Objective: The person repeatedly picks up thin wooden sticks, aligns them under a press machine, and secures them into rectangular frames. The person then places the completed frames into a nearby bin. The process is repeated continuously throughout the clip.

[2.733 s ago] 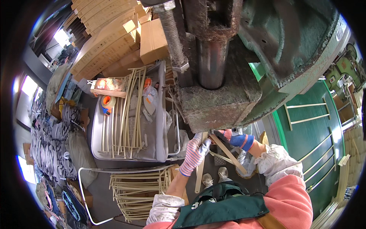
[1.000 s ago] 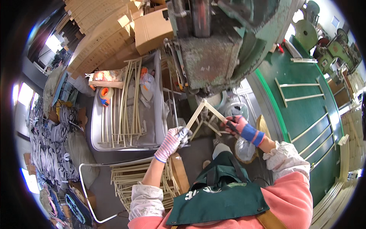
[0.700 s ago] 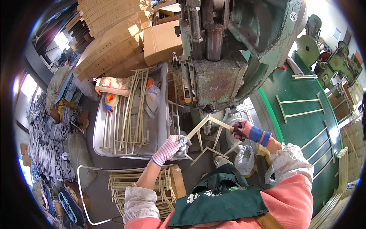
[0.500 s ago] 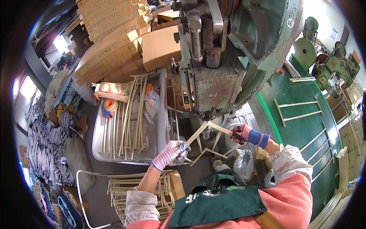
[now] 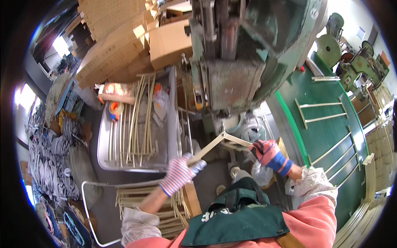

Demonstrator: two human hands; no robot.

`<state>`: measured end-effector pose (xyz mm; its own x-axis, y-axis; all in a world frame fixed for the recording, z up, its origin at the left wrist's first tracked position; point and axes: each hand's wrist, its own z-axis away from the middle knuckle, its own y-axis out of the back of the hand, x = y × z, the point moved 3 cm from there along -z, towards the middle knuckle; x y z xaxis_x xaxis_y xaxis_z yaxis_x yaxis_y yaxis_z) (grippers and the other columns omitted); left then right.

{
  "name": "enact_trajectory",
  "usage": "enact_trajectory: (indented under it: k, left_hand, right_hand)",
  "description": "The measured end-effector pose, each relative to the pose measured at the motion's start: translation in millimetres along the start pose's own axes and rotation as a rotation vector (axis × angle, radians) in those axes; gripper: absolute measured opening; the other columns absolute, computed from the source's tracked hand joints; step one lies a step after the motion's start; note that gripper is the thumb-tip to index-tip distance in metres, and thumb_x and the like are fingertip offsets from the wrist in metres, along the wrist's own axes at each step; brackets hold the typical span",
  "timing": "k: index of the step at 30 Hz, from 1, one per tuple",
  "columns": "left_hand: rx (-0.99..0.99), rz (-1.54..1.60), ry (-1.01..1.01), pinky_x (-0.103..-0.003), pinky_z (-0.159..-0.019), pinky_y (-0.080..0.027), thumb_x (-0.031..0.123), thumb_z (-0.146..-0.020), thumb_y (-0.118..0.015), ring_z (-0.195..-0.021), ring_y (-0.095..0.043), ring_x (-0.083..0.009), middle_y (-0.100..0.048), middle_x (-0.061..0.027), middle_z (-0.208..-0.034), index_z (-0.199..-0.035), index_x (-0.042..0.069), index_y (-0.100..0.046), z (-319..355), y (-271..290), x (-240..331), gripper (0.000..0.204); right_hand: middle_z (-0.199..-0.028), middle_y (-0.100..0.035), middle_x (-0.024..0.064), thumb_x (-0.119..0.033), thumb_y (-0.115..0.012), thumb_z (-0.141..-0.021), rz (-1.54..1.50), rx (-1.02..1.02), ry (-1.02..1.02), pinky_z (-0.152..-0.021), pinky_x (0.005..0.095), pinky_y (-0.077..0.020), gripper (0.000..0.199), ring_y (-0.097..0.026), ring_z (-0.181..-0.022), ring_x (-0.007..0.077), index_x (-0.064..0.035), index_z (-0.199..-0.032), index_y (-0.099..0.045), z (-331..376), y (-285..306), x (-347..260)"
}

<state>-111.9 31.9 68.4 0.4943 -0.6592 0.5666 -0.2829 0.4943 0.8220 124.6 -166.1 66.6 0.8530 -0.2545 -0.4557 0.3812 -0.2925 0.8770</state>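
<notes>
I see two pale strips (image 5: 210, 148) meeting in a peak just under the worn metal press (image 5: 233, 84), which looms at twelve o'clock. The gloved left hand (image 5: 178, 175), at seven o'clock from the peak, is clasped around one strip; the gloved right hand (image 5: 269, 156), at four, grasps the other. I'd judge this the lining-up step before pressing; the next move calls for steadying the peak, hands well clear of the press

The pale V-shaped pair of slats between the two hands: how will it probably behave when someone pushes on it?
The pair of slats is probably stiff, since each visible length runs straight. It may fold or open at the corner, where a round, pivot-like spot shows. It is likely light, as the slats look thin and narrow.
</notes>
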Motion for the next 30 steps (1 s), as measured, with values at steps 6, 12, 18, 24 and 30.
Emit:
enact_trajectory:
  k: [6,12,18,24,30]
  left_hand:
    - [-0.138,-0.136,-0.472,-0.036,-0.052,-0.044,0.040,-0.075,-0.070,-0.052,-0.055,-0.0309,-0.053,-0.0165,-0.055,-0.086,0.001,-0.068,37.1,40.8,-8.0,0.041]
    - [0.400,-0.145,-0.513,-0.033,-0.071,-0.044,0.036,-0.077,-0.070,-0.081,-0.055,-0.0226,-0.059,-0.0070,-0.082,-0.093,0.004,-0.064,95.6,101.1,22.3,0.037]
    - [1.670,0.458,0.460,-0.040,-0.105,-0.030,0.039,-0.096,-0.039,-0.125,-0.039,-0.0308,-0.039,-0.0257,-0.135,-0.133,-0.008,-0.033,203.7,-35.7,-122.4,0.060]
    - [0.569,2.082,0.158,-0.035,-0.102,-0.032,0.053,-0.093,-0.033,-0.123,-0.044,-0.0241,-0.050,-0.0075,-0.126,-0.134,0.015,-0.039,162.8,-253.7,-70.5,0.057]
    - [1.026,1.585,-0.057,-0.042,-0.091,-0.047,0.025,-0.092,-0.052,-0.105,-0.057,-0.0294,-0.055,-0.0159,-0.116,-0.135,0.006,-0.036,190.3,-134.7,58.2,0.050]
  right_hand:
    - [-0.060,-0.056,0.0118,-0.026,-0.072,-0.073,-0.046,-0.259,0.339,-0.050,0.0381,-0.0442,0.023,-0.054,-0.055,0.0338,-0.0070,-0.071,-0.057,17.9,39.2,-7.4]
    - [-0.056,-0.056,0.0136,-0.020,-0.077,-0.070,-0.108,0.013,0.247,-0.047,0.0298,-0.0452,0.022,-0.058,-0.049,0.0256,-0.0031,-0.077,-0.065,50.7,85.8,-37.1]
    - [-0.081,-0.061,0.0098,-0.022,-0.059,-0.085,-0.454,0.183,-0.129,-0.040,0.0210,-0.0354,0.034,-0.050,-0.053,0.0100,-0.0009,-0.111,-0.055,103.7,238.8,50.3]
    - [-0.080,-0.058,0.0026,-0.025,-0.054,-0.087,-0.363,0.348,-0.177,-0.044,0.0212,-0.0377,0.030,-0.050,-0.055,0.0081,-0.0047,-0.109,-0.056,153.8,365.8,173.3]
    - [-0.079,-0.058,0.0018,-0.027,-0.053,-0.088,-0.136,0.451,-0.465,-0.047,0.0215,-0.0385,0.027,-0.050,-0.058,0.0087,-0.0057,-0.104,-0.056,177.2,349.1,311.6]
